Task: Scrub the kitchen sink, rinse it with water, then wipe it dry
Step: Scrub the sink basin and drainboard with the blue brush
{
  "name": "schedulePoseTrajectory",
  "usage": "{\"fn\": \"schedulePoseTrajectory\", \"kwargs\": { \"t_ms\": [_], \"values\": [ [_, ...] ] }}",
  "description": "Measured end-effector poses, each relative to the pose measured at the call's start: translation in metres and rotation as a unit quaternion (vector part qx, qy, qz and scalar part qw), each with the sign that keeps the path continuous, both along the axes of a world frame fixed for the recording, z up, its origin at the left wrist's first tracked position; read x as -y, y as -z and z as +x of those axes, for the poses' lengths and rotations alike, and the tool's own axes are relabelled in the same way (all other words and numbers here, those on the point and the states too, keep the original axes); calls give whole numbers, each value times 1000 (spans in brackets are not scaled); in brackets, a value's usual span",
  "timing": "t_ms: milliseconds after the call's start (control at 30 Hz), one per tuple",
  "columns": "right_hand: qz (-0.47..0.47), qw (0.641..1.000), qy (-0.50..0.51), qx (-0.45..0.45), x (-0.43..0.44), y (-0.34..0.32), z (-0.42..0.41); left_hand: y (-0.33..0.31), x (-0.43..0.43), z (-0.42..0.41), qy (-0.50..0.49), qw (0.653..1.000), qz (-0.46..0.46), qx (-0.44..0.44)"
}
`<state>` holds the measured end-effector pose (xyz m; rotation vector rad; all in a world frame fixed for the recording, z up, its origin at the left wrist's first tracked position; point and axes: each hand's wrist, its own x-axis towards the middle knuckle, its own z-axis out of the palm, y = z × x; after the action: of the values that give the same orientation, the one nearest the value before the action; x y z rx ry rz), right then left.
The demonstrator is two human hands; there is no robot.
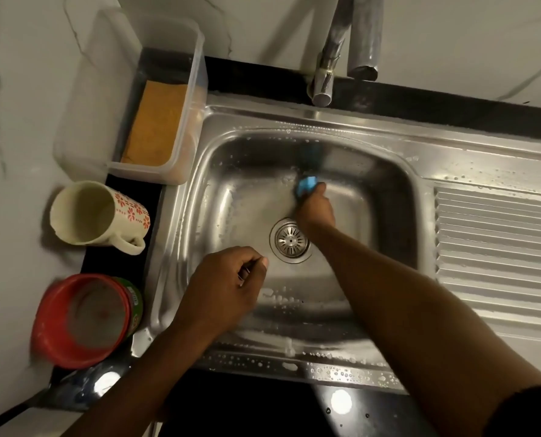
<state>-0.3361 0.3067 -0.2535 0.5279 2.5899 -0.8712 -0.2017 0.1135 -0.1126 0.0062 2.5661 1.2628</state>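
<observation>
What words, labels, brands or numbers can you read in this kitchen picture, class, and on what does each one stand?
No text can be read here.
Red tub: its green label bears print, too blurred to read.
Mug: red flower pattern only, no words.
Sink, tap, clear box: no text seen.
</observation>
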Motion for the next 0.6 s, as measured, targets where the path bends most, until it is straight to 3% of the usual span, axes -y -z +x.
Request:
{"fn": "schedulePoseTrajectory", "kwargs": {
  "t_ms": [100, 200, 433, 533, 600],
  "values": [
    [-83, 993, -76, 25, 57, 3, 10, 1, 0, 1, -9, 1000, -11, -1],
    [-8, 988, -141, 60, 55, 11, 26, 1, -3, 4, -8, 1000, -7, 5],
    [58, 997, 38, 45, -63, 16, 19, 4, -9, 5, 11, 1000, 19, 9],
    [-62, 987, 140, 43, -35, 17, 1, 1, -7, 3, 3, 1000, 21, 3],
    [-127, 984, 115, 50, 4, 13, -5, 0, -3, 1, -6, 1000, 14, 2]
  ]
}}
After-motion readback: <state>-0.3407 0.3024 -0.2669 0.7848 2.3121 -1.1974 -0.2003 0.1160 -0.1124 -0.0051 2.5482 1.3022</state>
